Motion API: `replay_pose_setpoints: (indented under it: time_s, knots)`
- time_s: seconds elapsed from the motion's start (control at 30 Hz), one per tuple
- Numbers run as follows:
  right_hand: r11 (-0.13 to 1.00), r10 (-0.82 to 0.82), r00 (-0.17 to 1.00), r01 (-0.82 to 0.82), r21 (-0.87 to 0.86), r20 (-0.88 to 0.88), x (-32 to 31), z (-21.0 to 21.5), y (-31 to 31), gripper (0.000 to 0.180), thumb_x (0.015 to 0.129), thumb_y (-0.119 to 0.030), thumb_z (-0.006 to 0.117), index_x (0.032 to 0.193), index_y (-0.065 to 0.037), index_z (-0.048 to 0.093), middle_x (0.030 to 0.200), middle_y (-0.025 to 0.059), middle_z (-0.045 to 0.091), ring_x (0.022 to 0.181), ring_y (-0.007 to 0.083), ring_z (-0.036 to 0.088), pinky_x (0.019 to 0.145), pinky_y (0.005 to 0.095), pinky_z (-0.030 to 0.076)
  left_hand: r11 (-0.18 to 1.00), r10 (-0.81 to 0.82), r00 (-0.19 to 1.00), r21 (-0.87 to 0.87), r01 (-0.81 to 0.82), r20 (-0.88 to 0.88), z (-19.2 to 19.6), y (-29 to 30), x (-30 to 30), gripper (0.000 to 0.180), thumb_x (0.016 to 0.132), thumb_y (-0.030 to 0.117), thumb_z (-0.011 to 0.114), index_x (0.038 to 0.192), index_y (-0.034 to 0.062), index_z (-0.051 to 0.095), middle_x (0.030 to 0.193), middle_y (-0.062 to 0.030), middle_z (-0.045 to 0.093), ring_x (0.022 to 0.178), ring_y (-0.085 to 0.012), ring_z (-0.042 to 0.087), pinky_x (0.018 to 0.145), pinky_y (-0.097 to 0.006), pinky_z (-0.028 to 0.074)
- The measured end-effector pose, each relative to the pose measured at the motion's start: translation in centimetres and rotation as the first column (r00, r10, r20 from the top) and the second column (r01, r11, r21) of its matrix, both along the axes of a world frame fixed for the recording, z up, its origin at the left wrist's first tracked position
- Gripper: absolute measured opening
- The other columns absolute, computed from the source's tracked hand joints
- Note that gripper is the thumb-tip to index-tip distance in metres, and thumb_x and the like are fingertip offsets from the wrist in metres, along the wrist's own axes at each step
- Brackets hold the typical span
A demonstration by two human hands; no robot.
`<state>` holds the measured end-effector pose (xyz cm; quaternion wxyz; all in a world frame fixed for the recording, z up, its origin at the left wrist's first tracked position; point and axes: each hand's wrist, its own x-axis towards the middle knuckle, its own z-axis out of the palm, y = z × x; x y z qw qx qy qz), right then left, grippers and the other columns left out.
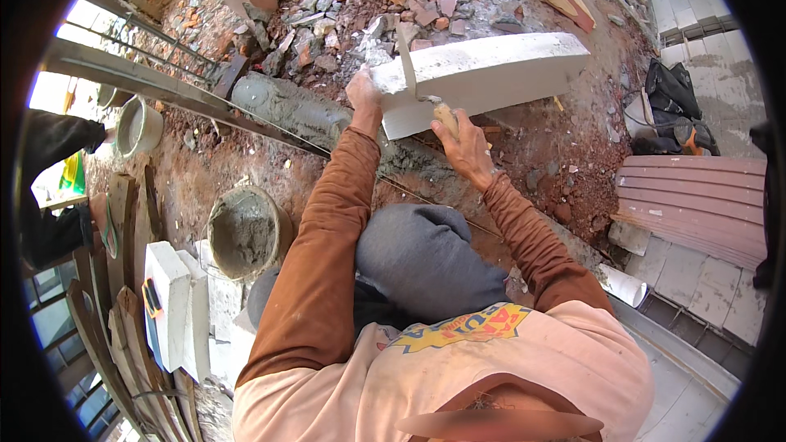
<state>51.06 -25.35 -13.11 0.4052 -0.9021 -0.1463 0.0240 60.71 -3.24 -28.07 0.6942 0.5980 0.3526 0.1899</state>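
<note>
A long white lightweight concrete block [499,82] lies slanting in front of me, over red soil and rubble. My left hand [364,98] is closed on its left end. In my right hand [468,149] is the wooden handle of a trowel [407,61], with the fingers wrapped round it. The narrow-looking blade reaches up across the block's face and top edge, near my left hand. Whether the blade touches the block I cannot tell. Left of my left arm stands a bucket [282,233] with grey mortar in it.
A mortar-covered beam [286,102] and a taut string run left of the block. Broken stones [327,33] lie beyond. A co-worker's dark sleeve [61,147] is at far left, near another bucket [139,127]. White blocks [168,303] and wooden planks [135,344] stand lower left.
</note>
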Motion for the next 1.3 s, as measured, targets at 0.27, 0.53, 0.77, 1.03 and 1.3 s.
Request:
replay_pose_setpoints:
  time_s: [0.27, 0.53, 0.77, 1.03, 1.3]
  knots:
    - [0.964, -0.057, 0.998, 0.046, 0.26, 0.033, 0.5, 1.0, -0.1, 0.047, 0.099, -0.044, 0.056, 0.107, 0.002, 0.054, 0.077, 0.025, 0.064, 0.068, 0.0325, 0.067, 0.059, 0.0428, 0.051, 0.985, -0.02, 0.989, 0.171, -0.006, 0.147, -0.2, -1.1, -1.2, 0.029, 0.095, 0.016, 0.053, 0.105, -0.002, 0.073, 0.09, -0.011, 0.072, 0.085, -0.0176, 0.065, 0.08, -0.032, 0.05]
    - [0.995, -0.041, 0.999, 0.04, -0.088, 0.001, 3.8, 1.4, 2.0, 0.055, 0.097, -0.052, 0.055, 0.106, 0.002, 0.057, 0.079, 0.0223, 0.067, 0.066, 0.0328, 0.068, 0.054, 0.0447, 0.051, 0.957, -0.019, 0.985, 0.288, -0.031, 0.171, 1.2, -1.3, -2.1, 0.03, 0.094, 0.015, 0.052, 0.106, -0.0038, 0.072, 0.089, -0.0105, 0.073, 0.08, -0.017, 0.065, 0.076, -0.032, 0.05]
    - [0.974, -0.066, 0.996, 0.054, -0.221, -0.051, 6.2, 0.8, 3.2, 0.057, 0.096, -0.05, 0.056, 0.107, 0.005, 0.058, 0.088, 0.0288, 0.068, 0.081, 0.042, 0.069, 0.071, 0.0494, 0.054, 0.964, 0.049, 0.998, 0.261, -0.058, 0.039, 0.8, -1.5, -1.8, 0.028, 0.093, 0.019, 0.054, 0.1, 0.0008, 0.073, 0.092, -0.0143, 0.074, 0.082, -0.028, 0.069, 0.078, -0.038, 0.052]
    - [0.985, 0.009, 0.999, -0.003, -0.172, 0.032, 3.1, 3.6, 1.7, 0.052, 0.096, -0.048, 0.056, 0.106, 0.003, 0.054, 0.091, 0.0311, 0.067, 0.085, 0.0467, 0.067, 0.075, 0.0522, 0.052, 0.821, -0.101, 0.986, 0.549, 0.157, -0.132, -0.2, -0.4, -0.9, 0.026, 0.091, 0.024, 0.055, 0.098, 0.0056, 0.072, 0.098, -0.0194, 0.071, 0.089, -0.0373, 0.068, 0.08, -0.043, 0.053]
    - [0.985, 0.035, 0.998, -0.024, -0.172, 0.061, 0.2, 3.3, 1.6, 0.047, 0.098, -0.043, 0.056, 0.103, 0.003, 0.052, 0.084, 0.0305, 0.066, 0.076, 0.0487, 0.066, 0.067, 0.0509, 0.051, 0.886, -0.029, 0.975, 0.446, 0.128, -0.222, 1.8, -0.9, -1.2, 0.029, 0.09, 0.024, 0.055, 0.101, 0.0041, 0.074, 0.095, -0.0198, 0.073, 0.088, -0.0363, 0.068, 0.081, -0.042, 0.05]
